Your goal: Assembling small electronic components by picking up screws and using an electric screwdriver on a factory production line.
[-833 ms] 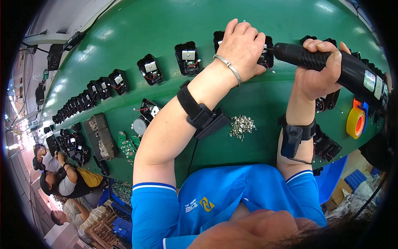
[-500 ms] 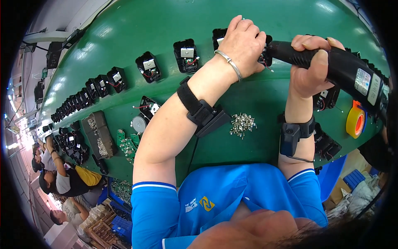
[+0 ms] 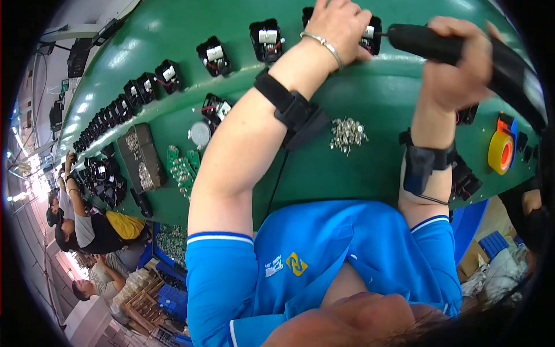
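At the top of the green table my left hand (image 3: 340,30) bends over a small black housing (image 3: 374,43), its fingers closed at the housing's left side. A silver part shows inside that housing. My right hand (image 3: 462,69), blurred by motion, is wrapped round a black electric screwdriver (image 3: 422,43). The thin bit points left, its tip at the housing's right side; whether it touches a screw I cannot tell. Left of my hand stands another open black housing (image 3: 267,40) with a silver part and red wires. A pile of small silver screws (image 3: 348,134) lies below my hands.
A row of black housings (image 3: 113,115) curves away left. Nearer lie a grey screw tray (image 3: 151,168), a round silver part (image 3: 200,134) and green circuit boards (image 3: 182,170). A yellow tape roll (image 3: 500,153) stands at right. Other people (image 3: 87,231) work at far left.
The screwdriver and right hand have shifted right, and its bit now shows beside the housing. My left hand stays at the housing. The whole view has shifted slightly.
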Available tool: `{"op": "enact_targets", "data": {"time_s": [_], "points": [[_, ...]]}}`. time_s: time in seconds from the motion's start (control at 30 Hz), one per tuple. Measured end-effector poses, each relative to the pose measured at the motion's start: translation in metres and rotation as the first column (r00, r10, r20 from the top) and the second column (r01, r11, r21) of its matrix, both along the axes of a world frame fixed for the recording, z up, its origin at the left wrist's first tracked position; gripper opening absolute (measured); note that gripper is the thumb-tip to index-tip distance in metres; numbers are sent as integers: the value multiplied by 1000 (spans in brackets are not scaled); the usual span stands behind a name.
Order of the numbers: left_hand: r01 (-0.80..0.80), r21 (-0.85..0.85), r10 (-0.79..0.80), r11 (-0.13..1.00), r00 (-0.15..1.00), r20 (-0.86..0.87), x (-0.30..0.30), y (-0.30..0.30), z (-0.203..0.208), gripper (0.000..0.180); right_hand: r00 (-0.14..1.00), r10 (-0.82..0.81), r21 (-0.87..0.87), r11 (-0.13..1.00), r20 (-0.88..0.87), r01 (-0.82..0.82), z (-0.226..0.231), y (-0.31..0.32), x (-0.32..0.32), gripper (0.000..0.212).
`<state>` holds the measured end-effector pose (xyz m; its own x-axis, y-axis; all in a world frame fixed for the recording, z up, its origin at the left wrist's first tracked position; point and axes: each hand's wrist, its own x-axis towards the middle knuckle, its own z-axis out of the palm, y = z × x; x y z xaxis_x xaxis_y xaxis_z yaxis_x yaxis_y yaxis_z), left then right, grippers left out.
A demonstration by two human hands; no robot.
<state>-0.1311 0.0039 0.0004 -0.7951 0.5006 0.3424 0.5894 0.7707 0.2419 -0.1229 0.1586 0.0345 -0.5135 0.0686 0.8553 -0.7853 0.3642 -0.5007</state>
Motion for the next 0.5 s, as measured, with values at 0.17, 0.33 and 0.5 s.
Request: {"op": "enact_targets", "data": {"time_s": [0.17, 0.33, 0.5], "points": [[61, -3, -61, 998, 995, -82, 45, -10, 15, 24, 829, 558, -567, 670, -40, -478, 20, 32, 67, 35], [275, 32, -276, 961, 945, 178, 113, 11, 5, 17, 935, 328, -625, 761, 134, -178, 13, 36, 116, 33], [314, -8, -309, 949, 937, 163, 121, 23, -14, 11, 938, 328, -659, 731, 111, -178, 8, 55, 135, 35]]}}
